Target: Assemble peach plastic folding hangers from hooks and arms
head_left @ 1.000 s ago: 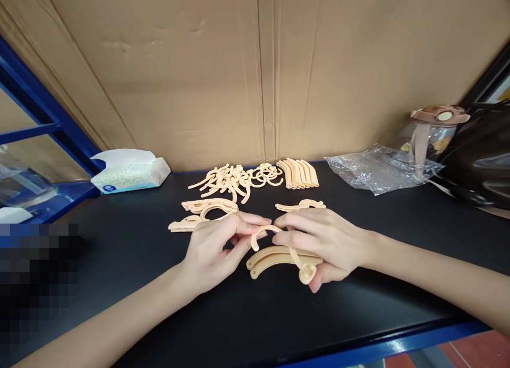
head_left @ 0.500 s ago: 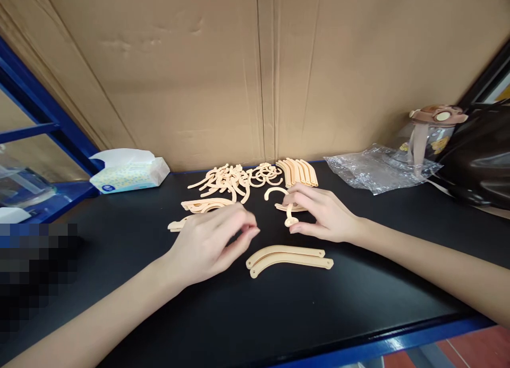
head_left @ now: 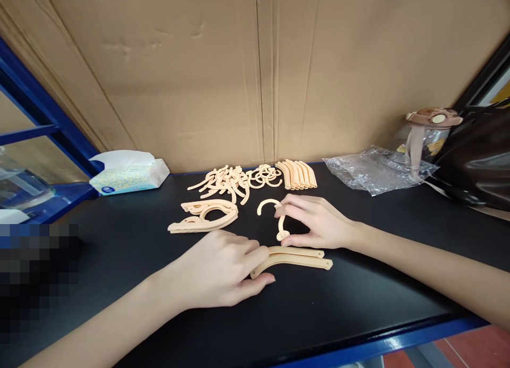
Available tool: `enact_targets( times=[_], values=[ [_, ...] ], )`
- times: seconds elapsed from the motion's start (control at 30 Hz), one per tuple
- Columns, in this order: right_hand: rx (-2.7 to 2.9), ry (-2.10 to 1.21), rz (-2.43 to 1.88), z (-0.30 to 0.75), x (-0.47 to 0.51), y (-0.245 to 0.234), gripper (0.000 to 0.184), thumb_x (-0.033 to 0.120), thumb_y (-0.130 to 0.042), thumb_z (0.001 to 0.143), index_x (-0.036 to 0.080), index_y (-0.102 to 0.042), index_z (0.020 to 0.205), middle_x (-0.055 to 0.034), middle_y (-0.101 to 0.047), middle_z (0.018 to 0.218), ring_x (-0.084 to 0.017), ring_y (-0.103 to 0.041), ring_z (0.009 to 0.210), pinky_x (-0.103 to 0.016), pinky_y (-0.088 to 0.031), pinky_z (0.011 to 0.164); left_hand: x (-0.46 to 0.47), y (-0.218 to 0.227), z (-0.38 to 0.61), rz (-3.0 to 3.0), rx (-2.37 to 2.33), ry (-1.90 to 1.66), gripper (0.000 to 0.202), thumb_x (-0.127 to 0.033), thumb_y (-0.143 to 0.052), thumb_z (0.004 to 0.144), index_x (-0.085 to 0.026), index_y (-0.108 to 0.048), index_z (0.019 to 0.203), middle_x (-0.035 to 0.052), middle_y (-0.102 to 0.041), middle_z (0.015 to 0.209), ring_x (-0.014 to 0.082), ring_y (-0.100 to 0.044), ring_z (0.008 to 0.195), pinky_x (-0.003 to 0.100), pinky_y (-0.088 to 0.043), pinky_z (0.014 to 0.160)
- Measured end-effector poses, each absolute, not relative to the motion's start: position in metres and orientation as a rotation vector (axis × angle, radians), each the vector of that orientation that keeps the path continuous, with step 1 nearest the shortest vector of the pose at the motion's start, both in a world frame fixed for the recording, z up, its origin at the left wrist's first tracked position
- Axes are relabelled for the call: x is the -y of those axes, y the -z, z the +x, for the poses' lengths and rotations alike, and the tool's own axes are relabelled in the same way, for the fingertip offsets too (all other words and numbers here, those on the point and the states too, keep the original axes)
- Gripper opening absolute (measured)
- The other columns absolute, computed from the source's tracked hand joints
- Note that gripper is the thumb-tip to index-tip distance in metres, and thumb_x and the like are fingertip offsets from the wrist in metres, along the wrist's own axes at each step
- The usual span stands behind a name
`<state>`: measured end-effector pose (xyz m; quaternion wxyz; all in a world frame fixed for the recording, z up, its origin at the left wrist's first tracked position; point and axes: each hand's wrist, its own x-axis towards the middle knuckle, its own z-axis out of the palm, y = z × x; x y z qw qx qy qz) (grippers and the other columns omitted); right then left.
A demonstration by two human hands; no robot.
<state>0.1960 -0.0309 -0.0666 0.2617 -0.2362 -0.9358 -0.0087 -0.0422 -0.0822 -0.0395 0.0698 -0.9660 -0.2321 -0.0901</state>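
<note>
My right hand (head_left: 314, 219) pinches a cream plastic hanger hook (head_left: 282, 224), its curved end pointing left and its round base low by the thumb. My left hand (head_left: 227, 272) is over the left ends of two curved hanger arms (head_left: 295, 259), which lie side by side on the table. Its index finger covers part of them, while the thumb stands apart below. Beyond that hand lies a folded hanger (head_left: 205, 219). At the back are a pile of loose hanger pieces (head_left: 227, 182), several hooks (head_left: 265, 175) and a row of curved arms (head_left: 297, 175).
A tissue pack (head_left: 127, 172) stands at the back left beside a blue metal frame (head_left: 48, 125). Clear plastic wrap (head_left: 370, 169) and a drinking bottle (head_left: 432, 131) are at the back right, near a dark bag (head_left: 482, 155). Cardboard (head_left: 199, 76) rises behind the black table (head_left: 358, 299).
My left hand has moved toward me and right, onto the curved arms, uncovering the folded hanger. My right hand has brought the hook slightly nearer and left.
</note>
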Motion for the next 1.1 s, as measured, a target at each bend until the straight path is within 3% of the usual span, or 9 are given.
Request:
enact_targets(
  times=[0.4, 0.57, 0.67, 0.8, 0.93, 1.1],
  values=[
    [2.541, 0.052, -0.634, 0.196, 0.032, 0.067, 0.042, 0.055, -0.049, 0.087, 0.016, -0.056, 0.101, -0.0064, -0.060, 0.096, -0.016, -0.056, 0.079, -0.028, -0.046, 0.071, 0.082, 0.041, -0.040, -3.036, 0.837, 0.202, 0.024, -0.040, -0.061, 0.082, -0.019, -0.053, 0.073, -0.0052, -0.052, 0.060, 0.0114, -0.046, 0.049, 0.026, -0.024, 0.048],
    [2.544, 0.063, -0.635, 0.197, 0.032, 0.067, 0.043, 0.056, -0.048, 0.087, 0.016, -0.056, 0.102, -0.0069, -0.060, 0.096, -0.016, -0.057, 0.080, -0.028, -0.046, 0.072, 0.082, 0.043, -0.038, -3.067, 0.826, 0.283, 0.011, -0.023, -0.054, 0.085, -0.019, -0.052, 0.075, -0.0051, -0.053, 0.064, 0.0099, -0.046, 0.052, 0.025, -0.027, 0.050],
    [2.547, 0.067, -0.643, 0.196, 0.032, 0.067, 0.043, 0.057, -0.048, 0.087, 0.017, -0.056, 0.101, -0.0060, -0.060, 0.096, -0.016, -0.056, 0.079, -0.028, -0.046, 0.072, 0.080, 0.042, -0.038, -3.102, 0.889, 0.435, 0.011, -0.020, -0.050, 0.087, -0.018, -0.052, 0.077, -0.0057, -0.055, 0.066, 0.0078, -0.048, 0.055, 0.022, -0.030, 0.052],
    [2.561, 0.081, -0.647, 0.196, 0.031, 0.068, 0.044, 0.058, -0.047, 0.087, 0.017, -0.056, 0.100, -0.0049, -0.059, 0.095, -0.014, -0.055, 0.078, -0.027, -0.045, 0.072, 0.075, 0.039, -0.039, -3.131, 1.146, 0.664, 0.014, -0.031, -0.052, 0.090, -0.020, -0.058, 0.084, -0.0054, -0.054, 0.066, 0.0075, -0.047, 0.055, 0.020, -0.034, 0.051],
    [2.565, 0.087, -0.654, 0.196, 0.031, 0.067, 0.045, 0.058, -0.046, 0.088, 0.017, -0.056, 0.101, -0.0045, -0.058, 0.093, -0.014, -0.055, 0.077, -0.027, -0.044, 0.071, 0.066, 0.038, -0.040, -3.169, 1.501, 1.033, 0.020, -0.039, -0.052, 0.090, -0.021, -0.059, 0.092, -0.0020, -0.059, 0.078, 0.0088, -0.052, 0.062, 0.018, -0.040, 0.051],
    [2.577, 0.060, -0.687, 0.197, 0.032, 0.066, 0.045, 0.058, -0.045, 0.088, 0.016, -0.056, 0.102, -0.0050, -0.059, 0.092, -0.015, -0.055, 0.077, -0.027, -0.045, 0.070, 0.059, 0.038, -0.042, -3.120, 1.830, 1.455, 0.025, -0.041, -0.055, 0.087, -0.018, -0.057, 0.098, -0.0018, -0.054, 0.074, 0.0066, -0.046, 0.053, 0.019, -0.042, 0.047]
  ],
)
